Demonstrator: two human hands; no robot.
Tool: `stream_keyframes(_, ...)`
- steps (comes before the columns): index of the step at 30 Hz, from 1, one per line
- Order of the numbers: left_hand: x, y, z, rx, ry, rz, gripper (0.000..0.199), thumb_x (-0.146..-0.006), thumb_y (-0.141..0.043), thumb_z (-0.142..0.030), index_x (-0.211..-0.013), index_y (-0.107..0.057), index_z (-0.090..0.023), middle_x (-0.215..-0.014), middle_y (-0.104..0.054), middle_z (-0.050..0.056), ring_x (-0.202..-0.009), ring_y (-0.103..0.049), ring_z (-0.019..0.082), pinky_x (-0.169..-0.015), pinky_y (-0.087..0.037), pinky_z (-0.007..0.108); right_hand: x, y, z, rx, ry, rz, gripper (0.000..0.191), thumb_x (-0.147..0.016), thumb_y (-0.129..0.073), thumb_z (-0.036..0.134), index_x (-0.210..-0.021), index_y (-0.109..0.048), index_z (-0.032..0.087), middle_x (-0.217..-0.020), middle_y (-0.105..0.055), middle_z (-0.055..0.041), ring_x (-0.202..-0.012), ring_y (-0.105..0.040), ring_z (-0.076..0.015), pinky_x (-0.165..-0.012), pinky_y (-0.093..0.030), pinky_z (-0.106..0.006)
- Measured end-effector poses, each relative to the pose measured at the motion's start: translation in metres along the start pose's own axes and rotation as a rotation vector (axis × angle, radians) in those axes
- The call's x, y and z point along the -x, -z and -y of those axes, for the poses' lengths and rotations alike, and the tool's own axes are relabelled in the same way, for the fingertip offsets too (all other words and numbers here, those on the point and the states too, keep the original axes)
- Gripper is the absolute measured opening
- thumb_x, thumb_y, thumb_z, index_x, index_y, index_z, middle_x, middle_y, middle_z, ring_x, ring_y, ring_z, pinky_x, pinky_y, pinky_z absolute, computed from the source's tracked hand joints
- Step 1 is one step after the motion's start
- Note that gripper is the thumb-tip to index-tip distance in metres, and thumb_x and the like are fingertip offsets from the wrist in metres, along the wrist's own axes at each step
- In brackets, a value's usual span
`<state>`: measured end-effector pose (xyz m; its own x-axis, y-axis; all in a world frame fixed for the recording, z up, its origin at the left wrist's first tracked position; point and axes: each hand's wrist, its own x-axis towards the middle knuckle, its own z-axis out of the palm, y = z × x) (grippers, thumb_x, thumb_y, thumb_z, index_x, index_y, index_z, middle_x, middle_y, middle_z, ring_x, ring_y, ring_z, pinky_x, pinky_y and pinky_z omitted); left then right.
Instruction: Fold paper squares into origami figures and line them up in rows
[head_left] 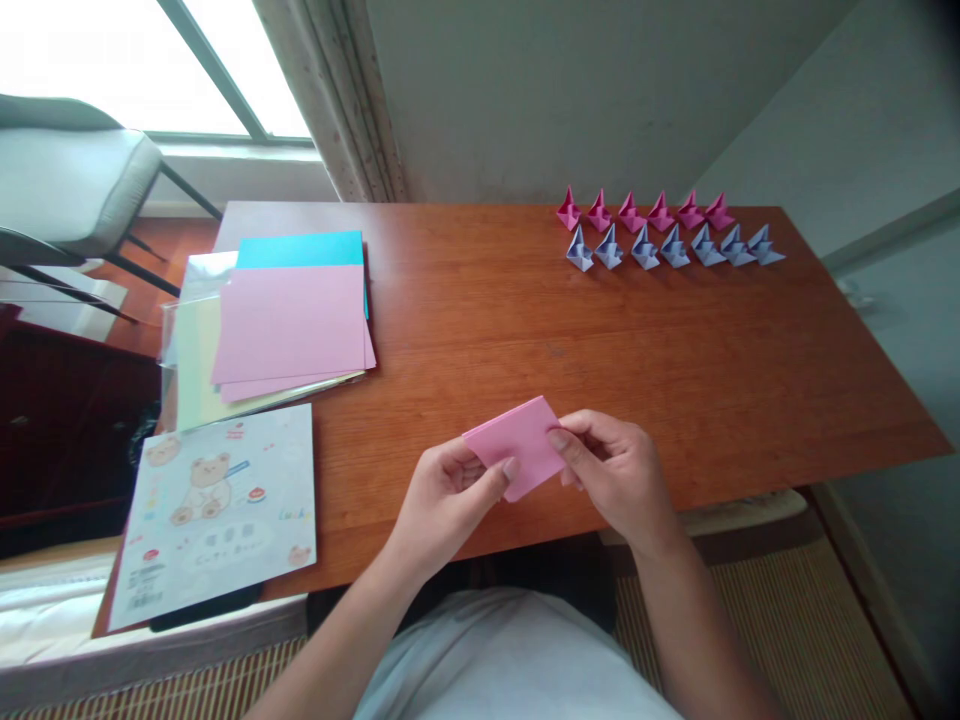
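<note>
A folded sheet of pink paper (525, 450) is held between both hands above the table's front edge, tilted with its right side higher. My left hand (450, 495) grips its lower left part, thumb on top and fingers behind it. On the right edge, my right hand (615, 470) pinches the paper between thumb and fingers. The fingers under the paper are partly hidden.
On the wooden table (465, 320), a row of pink origami figures (630, 212) stands behind a row of pale blue origami figures (675, 247). Coloured paper sheets (292, 320) lie at the left, behind a bear-printed pad (217, 510). A chair (82, 180) stands beyond the left edge.
</note>
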<state>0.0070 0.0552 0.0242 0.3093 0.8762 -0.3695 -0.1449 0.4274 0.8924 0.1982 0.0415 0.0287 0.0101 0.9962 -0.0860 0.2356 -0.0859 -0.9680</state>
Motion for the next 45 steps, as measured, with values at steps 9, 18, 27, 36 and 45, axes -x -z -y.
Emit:
stream_keyframes(9, 0.000, 0.009, -0.006, -0.052, -0.018, -0.064, 0.029, -0.077, -0.082, -0.041, -0.078, -0.076, -0.013, -0.068, -0.071, 0.003, -0.061, -0.064, 0.014, -0.056, -0.056, 0.022, -0.001, 0.002, -0.002, -0.084, -0.101, 0.068, 0.026, -0.090, -0.070, 0.045, -0.085, -0.073, 0.020, -0.059, -0.062, 0.0028, -0.048, -0.058, -0.0102, -0.045, -0.043, -0.020)
stream_keyframes(18, -0.001, 0.009, -0.004, -0.042, -0.010, -0.039, 0.028, -0.081, -0.079, -0.041, -0.081, -0.074, -0.013, -0.072, -0.070, 0.003, -0.065, -0.063, 0.013, -0.059, -0.054, 0.021, 0.000, 0.007, -0.001, -0.034, -0.067, 0.100, 0.026, -0.096, -0.063, 0.043, -0.087, -0.073, 0.021, -0.058, -0.060, 0.0035, -0.050, -0.056, -0.0098, -0.048, -0.041, -0.021)
stream_keyframes(27, -0.003, 0.020, -0.006, -0.167, -0.132, -0.102, 0.022, -0.085, -0.077, -0.037, -0.081, -0.076, -0.015, -0.074, -0.073, 0.003, -0.067, -0.064, 0.013, -0.062, -0.052, 0.019, 0.000, 0.008, 0.001, 0.056, -0.067, 0.136, 0.030, -0.095, -0.062, 0.046, -0.082, -0.072, 0.020, -0.055, -0.060, 0.0024, -0.048, -0.055, -0.0113, -0.047, -0.039, -0.023)
stream_keyframes(36, 0.000, 0.021, -0.002, -0.204, -0.152, -0.073, 0.021, -0.089, -0.072, -0.035, -0.081, -0.074, -0.016, -0.073, -0.073, 0.003, -0.065, -0.064, 0.013, -0.060, -0.052, 0.019, -0.007, 0.008, 0.002, 0.234, 0.040, 0.177, 0.033, -0.094, -0.063, 0.041, -0.069, -0.064, 0.020, -0.061, -0.062, 0.0022, -0.055, -0.054, -0.0123, -0.052, -0.037, -0.025)
stream_keyframes(45, 0.000, 0.015, -0.001, -0.260, -0.125, 0.082, 0.019, -0.089, -0.071, -0.034, -0.089, -0.072, -0.015, -0.082, -0.073, 0.006, -0.074, -0.065, 0.016, -0.066, -0.052, 0.022, -0.009, -0.004, 0.000, 0.128, 0.060, 0.100, 0.014, -0.093, -0.065, 0.032, -0.087, -0.072, 0.022, -0.083, -0.075, -0.0019, -0.075, -0.068, -0.0169, -0.065, -0.050, -0.026)
